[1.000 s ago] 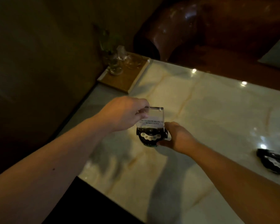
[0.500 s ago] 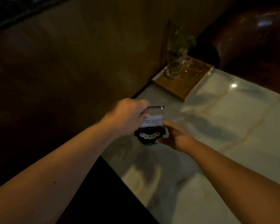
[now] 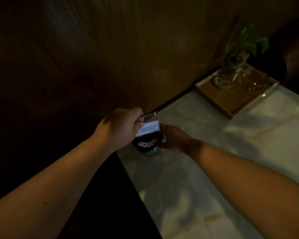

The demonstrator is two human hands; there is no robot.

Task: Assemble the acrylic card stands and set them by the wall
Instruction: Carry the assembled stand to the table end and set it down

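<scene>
A clear acrylic card stand (image 3: 149, 125) with a white printed card in it stands upright in a round black base (image 3: 146, 144) with pale buttons. My left hand (image 3: 123, 126) grips the acrylic panel at its top left edge. My right hand (image 3: 173, 138) holds the base from the right side. The stand is at the near left corner of the marble table (image 3: 205, 169), close to the dark wooden wall (image 3: 110, 57). Whether the base touches the table I cannot tell.
A wooden tray (image 3: 235, 99) lies against the wall at the far right, bearing a glass vase with a green plant (image 3: 231, 71) and clear glassware (image 3: 250, 81). The table's left edge drops into darkness below my left forearm.
Both hands carried the stand left toward the wall and the table's near corner. The view swung left, so the tray and plant now sit far right. The second black base is out of view.
</scene>
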